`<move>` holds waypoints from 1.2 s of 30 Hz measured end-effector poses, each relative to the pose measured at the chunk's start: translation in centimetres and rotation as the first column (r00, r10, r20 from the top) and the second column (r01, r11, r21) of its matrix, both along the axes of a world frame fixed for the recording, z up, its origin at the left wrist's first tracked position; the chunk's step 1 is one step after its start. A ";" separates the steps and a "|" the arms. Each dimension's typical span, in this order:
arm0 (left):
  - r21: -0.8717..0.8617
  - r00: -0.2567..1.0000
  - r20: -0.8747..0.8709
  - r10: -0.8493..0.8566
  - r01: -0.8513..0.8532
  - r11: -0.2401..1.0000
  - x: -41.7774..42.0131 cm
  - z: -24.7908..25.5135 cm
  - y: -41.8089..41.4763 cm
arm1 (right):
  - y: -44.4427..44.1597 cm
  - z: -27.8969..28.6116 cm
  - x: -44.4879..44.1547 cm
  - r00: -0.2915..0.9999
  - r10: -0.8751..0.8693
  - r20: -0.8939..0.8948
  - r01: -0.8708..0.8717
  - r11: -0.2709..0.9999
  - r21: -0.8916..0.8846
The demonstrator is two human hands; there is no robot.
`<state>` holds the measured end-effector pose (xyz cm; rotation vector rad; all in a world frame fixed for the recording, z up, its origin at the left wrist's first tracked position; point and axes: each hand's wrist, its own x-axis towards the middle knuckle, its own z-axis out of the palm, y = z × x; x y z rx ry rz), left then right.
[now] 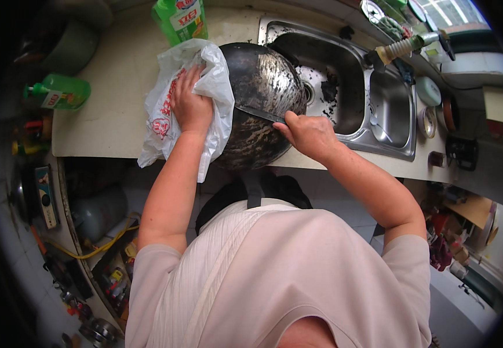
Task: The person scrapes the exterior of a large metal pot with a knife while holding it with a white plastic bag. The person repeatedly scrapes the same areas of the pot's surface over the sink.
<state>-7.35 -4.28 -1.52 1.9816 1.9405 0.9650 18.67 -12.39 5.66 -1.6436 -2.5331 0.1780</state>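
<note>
A blackened wok [251, 65] rests bottom-up at the front of the counter, by the sink. Bare silvery metal shows in streaks through its dark crust. My left hand [192, 104] presses a white plastic bag [216, 69] with red print against the wok's left side; its thumb is hidden. In my right hand [312, 132] is a knife [260, 113], gripped by the handle. The blade lies across the wok's curved underside, its tip pointing left towards the bag.
A double-bowl steel sink [356, 126] holds dark flakes in its larger bowl and a white spoon [379, 128] in the smaller one. Green detergent bottles stand behind the bag [182, 26] and at the counter's left end [64, 91]. A gas cylinder [99, 213] sits under the counter [108, 117].
</note>
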 end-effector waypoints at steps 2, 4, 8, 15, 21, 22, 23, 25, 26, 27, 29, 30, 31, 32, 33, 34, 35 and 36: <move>0.010 0.999 0.029 -0.017 0.017 1.000 0.0 0.1 0.0 | 0.3 -0.4 0.1 0.999 -0.051 0.001 0.051 0.999 -0.007; 0.001 1.000 0.014 -0.017 0.017 1.000 0.1 0.3 0.0 | 1.2 -0.8 0.5 0.994 -0.109 -0.017 0.109 0.994 -0.001; -0.015 1.000 -0.002 -0.004 0.004 1.000 0.1 0.0 0.1 | -0.8 -0.5 -0.5 0.999 -0.044 -0.010 0.043 0.998 -0.052; 0.005 1.000 -0.006 -0.005 0.005 1.000 0.0 -0.1 0.2 | 0.8 0.1 -0.2 0.998 -0.067 -0.021 0.067 0.998 -0.003; 0.023 1.000 -0.004 -0.014 0.014 1.000 0.0 0.0 0.3 | 3.6 0.5 1.6 0.961 -0.262 0.093 0.267 0.962 -0.050; 0.014 1.000 -0.018 -0.008 0.009 1.000 0.1 0.1 0.2 | 3.0 0.6 1.4 0.982 -0.174 0.071 0.178 0.983 -0.043; 0.005 0.999 -0.032 -0.002 0.003 1.000 0.1 0.2 0.2 | 1.7 0.7 0.9 0.995 -0.085 0.050 0.086 0.996 -0.033; 0.019 1.000 -0.012 -0.010 0.010 1.000 -0.2 -0.1 0.2 | -0.5 0.7 -0.8 0.999 -0.021 0.027 0.024 0.992 -0.124; 0.026 1.000 -0.003 -0.013 0.013 1.000 -0.3 -0.2 0.2 | 0.0 0.5 -0.6 0.998 -0.058 0.028 0.061 0.994 -0.096; 0.027 1.000 -0.004 -0.020 0.020 0.999 -0.2 -0.1 0.1 | 0.6 0.2 -0.3 0.995 -0.097 0.027 0.099 0.993 -0.071; 0.031 0.999 -0.006 -0.035 0.035 0.999 0.0 0.2 0.2 | 1.8 -0.1 0.3 0.990 -0.135 -0.049 0.135 0.991 0.001; 0.026 1.000 -0.014 -0.024 0.024 0.999 0.0 0.3 0.3 | 1.5 0.3 -0.2 0.992 -0.125 -0.024 0.125 0.992 -0.034; 0.019 1.000 -0.021 -0.016 0.017 1.000 0.0 0.4 0.2 | 0.6 0.7 -1.0 0.993 -0.118 0.002 0.118 0.990 -0.071; 0.011 1.000 -0.028 -0.009 0.009 1.000 0.0 0.4 0.2 | -0.4 0.9 -1.4 0.999 -0.046 -0.028 0.042 0.992 -0.121; 0.018 1.000 -0.009 -0.011 0.011 1.000 0.0 0.4 0.2 | -1.3 0.8 -1.4 1.000 -0.003 -0.017 0.001 0.990 -0.140; 0.025 1.000 0.010 -0.013 0.013 1.000 0.0 0.4 0.3 | -0.7 0.4 -0.9 0.999 -0.050 -0.010 0.049 0.994 -0.102; 0.032 0.999 0.029 -0.016 0.015 0.999 0.0 0.5 0.2 | 0.3 0.0 -0.3 0.995 -0.097 -0.004 0.097 0.993 -0.064; 0.024 1.000 0.021 -0.013 0.013 1.000 0.0 0.5 0.2 | 0.9 -0.1 0.0 0.985 -0.170 -0.009 0.169 0.984 -0.062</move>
